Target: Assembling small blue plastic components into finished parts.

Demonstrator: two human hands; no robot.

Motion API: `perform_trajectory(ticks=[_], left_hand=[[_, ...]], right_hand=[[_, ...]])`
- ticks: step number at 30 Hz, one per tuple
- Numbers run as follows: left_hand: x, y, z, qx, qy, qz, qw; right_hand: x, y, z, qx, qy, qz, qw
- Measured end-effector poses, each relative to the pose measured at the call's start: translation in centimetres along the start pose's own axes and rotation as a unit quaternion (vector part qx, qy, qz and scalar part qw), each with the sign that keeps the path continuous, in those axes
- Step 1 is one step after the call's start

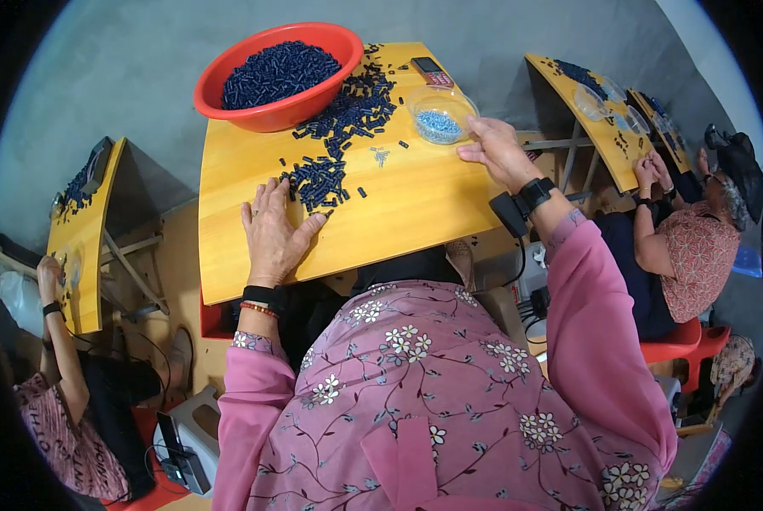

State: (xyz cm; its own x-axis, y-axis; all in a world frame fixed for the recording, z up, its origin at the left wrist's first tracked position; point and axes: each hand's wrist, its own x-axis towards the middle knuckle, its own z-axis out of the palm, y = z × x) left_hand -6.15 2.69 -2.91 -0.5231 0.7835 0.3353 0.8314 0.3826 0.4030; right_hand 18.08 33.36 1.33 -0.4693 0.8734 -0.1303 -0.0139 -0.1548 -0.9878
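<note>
Single head-worn fisheye view, steeply down and close over the yellow table (415, 213) (edges bowed toward the rim).

I count one red basin (272, 109), one clear bowl (441, 113) of pale blue bits, one phone (433, 71), and three wooden counters besides mine (407, 204).

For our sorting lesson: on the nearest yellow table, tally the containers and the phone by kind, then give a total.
Red bowl: 1
Clear bowl: 1
Phone: 1
Total: 3
</note>
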Motion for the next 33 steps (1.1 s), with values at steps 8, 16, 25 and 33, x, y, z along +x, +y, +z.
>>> perform_trajectory(ticks=[8,16,25,33], left_hand=[[0.0,-0.5,0.1,-0.102,0.050,-0.014,0.993],[0.1,-1.3,0.7,-0.140,0.075,-0.012,0.987],[-0.1,-1.4,0.7,-0.104,0.079,-0.006,0.991],[0.0,-1.1,0.6,-0.114,0.074,-0.009,0.991]], right_hand=[[-5.9,2.6,3.3,-0.160,-0.093,-0.075,0.980],[-2.2,3.2,8.8,-0.297,-0.227,-0.243,0.895],[-1.2,2.5,10.7,-0.493,-0.262,-0.352,0.752],[-1.9,0.3,8.4,-0.159,-0.281,-0.078,0.943]])
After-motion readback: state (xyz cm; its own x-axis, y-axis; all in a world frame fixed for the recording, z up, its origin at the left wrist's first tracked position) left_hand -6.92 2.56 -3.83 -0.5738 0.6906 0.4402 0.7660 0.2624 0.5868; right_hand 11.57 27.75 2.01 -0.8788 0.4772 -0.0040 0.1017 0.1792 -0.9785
